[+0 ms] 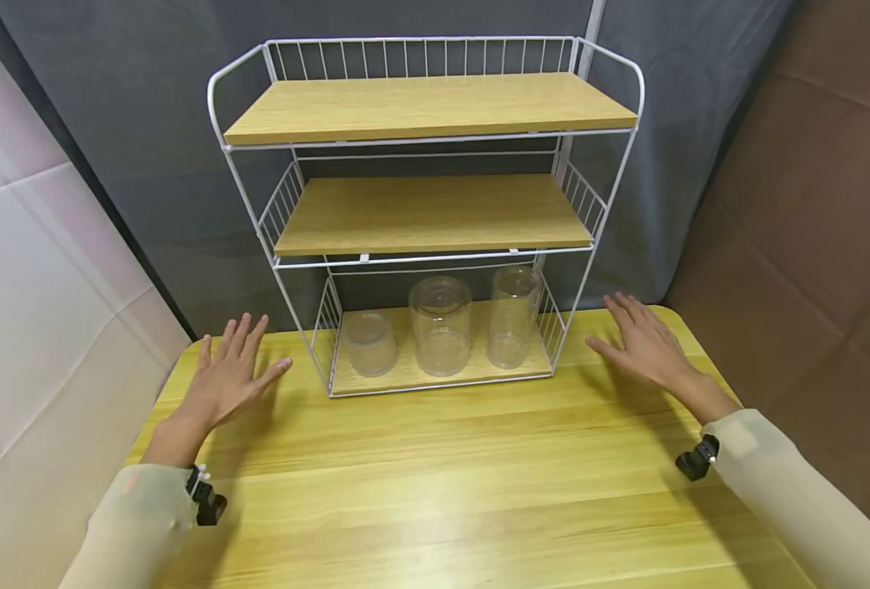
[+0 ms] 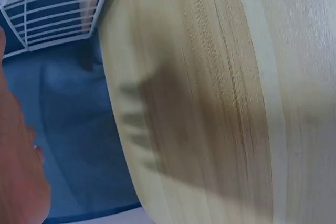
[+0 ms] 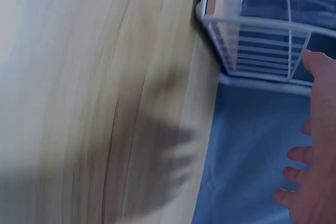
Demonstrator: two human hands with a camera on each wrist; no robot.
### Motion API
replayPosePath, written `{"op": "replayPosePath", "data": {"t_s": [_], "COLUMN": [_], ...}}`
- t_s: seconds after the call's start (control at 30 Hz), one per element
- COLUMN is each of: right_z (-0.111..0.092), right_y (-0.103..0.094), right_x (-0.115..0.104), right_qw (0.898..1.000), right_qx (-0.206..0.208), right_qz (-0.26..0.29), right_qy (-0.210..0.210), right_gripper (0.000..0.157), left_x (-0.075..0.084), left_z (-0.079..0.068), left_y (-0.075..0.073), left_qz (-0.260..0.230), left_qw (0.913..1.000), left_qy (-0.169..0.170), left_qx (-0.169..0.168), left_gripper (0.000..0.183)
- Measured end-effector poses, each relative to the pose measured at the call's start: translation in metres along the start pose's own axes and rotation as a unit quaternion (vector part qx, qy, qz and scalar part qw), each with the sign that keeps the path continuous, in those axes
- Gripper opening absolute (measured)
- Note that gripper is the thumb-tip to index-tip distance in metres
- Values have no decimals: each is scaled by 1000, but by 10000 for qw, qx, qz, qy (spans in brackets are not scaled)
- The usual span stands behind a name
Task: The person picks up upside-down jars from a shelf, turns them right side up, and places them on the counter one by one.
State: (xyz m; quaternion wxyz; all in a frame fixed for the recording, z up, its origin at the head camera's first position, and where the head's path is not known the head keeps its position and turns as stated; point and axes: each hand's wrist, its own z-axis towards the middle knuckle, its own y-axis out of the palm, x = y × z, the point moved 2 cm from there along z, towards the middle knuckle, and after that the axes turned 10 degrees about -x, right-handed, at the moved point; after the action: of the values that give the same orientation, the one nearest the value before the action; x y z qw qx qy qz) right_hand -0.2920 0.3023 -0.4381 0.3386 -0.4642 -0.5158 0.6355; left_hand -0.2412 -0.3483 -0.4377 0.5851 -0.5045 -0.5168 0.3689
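Note:
A white wire rack (image 1: 435,266) with three wooden shelves stands at the back of the table. On its bottom shelf stand a short clear glass (image 1: 371,345), a wide clear glass (image 1: 440,327) in the middle and a tall, narrower clear glass (image 1: 512,319) at the right. To the rack's left, my left hand (image 1: 221,380) is held above the table, fingers spread and nothing in it. My right hand (image 1: 644,343) hovers on the rack's other side, its fingers extended and also holding nothing. Both hands cast shadows on the wood.
The rack's top shelf (image 1: 435,102) and middle shelf (image 1: 435,213) are bare wood. A grey cloth (image 1: 147,123) hangs behind, a white panel (image 1: 51,286) rises at the left and a brown panel (image 1: 810,221) at the right. The wooden table (image 1: 435,474) has rounded back corners.

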Motion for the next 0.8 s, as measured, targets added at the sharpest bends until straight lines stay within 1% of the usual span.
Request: {"op": "replayPosePath", "data": {"t_s": [0.07, 0.13, 0.23, 0.33, 0.43, 0.53, 0.6, 0.67, 0.73, 0.8], "right_z": [-4, -8, -14, -19, -23, -29, -33, -39, -43, -46], "right_y": [-2, -4, -9, -14, -18, -21, -22, -22, -20, -18], "right_x": [-6, -11, -21, -32, -42, -52, -58, -64, -71, -79], "right_qw": [9999, 9994, 9982, 9965, 9938, 9874, 9793, 9687, 9575, 9489], "right_qx": [118, 248, 391, 509, 689, 1059, 1417, 1770, 2060, 2234], "right_qz": [64, 161, 396, 612, 810, 1077, 1317, 1596, 1841, 2017], "right_qy": [-84, -159, -209, -238, -332, -479, -591, -697, -823, -946], "right_gripper": [91, 88, 85, 83, 80, 74, 69, 65, 64, 65], "left_x": [4, 9, 20, 33, 45, 59, 70, 81, 92, 103], "left_z": [-1, -2, -7, -13, -18, -22, -25, -27, -28, -28], "left_y": [-2, -5, -14, -26, -37, -46, -52, -58, -64, -69], "left_qz": [11, 38, 138, 214, 265, 353, 437, 512, 576, 600], "left_qw": [9998, 9989, 9944, 9846, 9701, 9506, 9352, 9185, 9035, 8925], "left_qy": [139, 305, 604, 926, 1220, 1526, 1767, 2009, 2231, 2401], "left_qx": [132, 342, 853, 1471, 2080, 2678, 3037, 3367, 3615, 3770], "left_gripper": [94, 94, 93, 94, 98, 99, 98, 96, 94, 93]}}
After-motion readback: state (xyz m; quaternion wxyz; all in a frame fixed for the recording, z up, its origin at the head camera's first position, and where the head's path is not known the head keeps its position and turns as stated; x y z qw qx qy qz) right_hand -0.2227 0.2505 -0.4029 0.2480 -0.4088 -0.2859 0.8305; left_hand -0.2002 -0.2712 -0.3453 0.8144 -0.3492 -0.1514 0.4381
